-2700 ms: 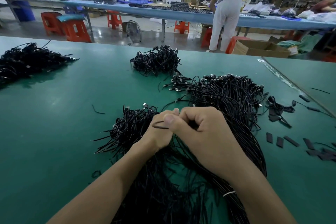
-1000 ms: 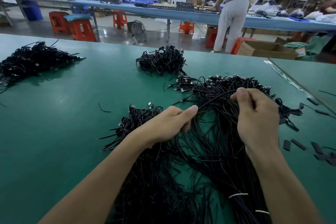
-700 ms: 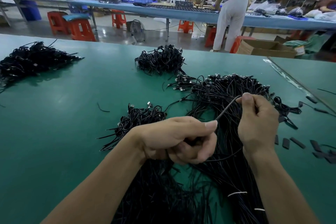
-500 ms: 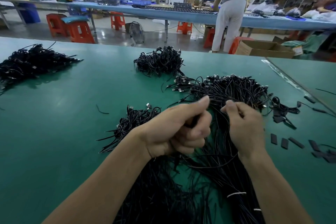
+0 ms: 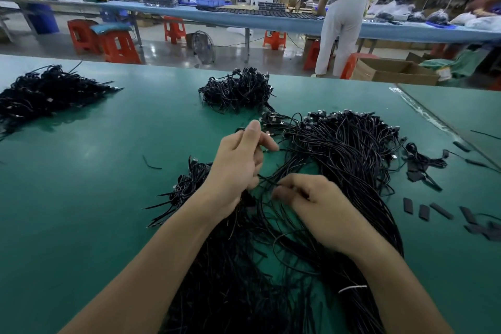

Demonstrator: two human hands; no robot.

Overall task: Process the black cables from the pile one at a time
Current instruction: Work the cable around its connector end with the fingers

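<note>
Hundreds of thin black cables lie tangled in one pile (image 5: 347,149) that runs from the middle of the green tabletop (image 5: 95,171) down to its near edge. Both hands work just above it. The left hand (image 5: 238,168) has its fingers curled round a cable (image 5: 267,180), thumb raised. The right hand (image 5: 322,206), just beside it, pinches what looks like the same strand, fingers tucked in.

The cable looks light and limp, so it should bend wherever it is held and keep no shape of its own. Its smooth jacket may slide through a loose pinch. Neighbours loop over it, so a sharp tug would likely drag several along. The plugs (image 5: 322,112) at the pile's far side look stiffer. Gripping near one and drawing slowly along the length seems safest.
</note>
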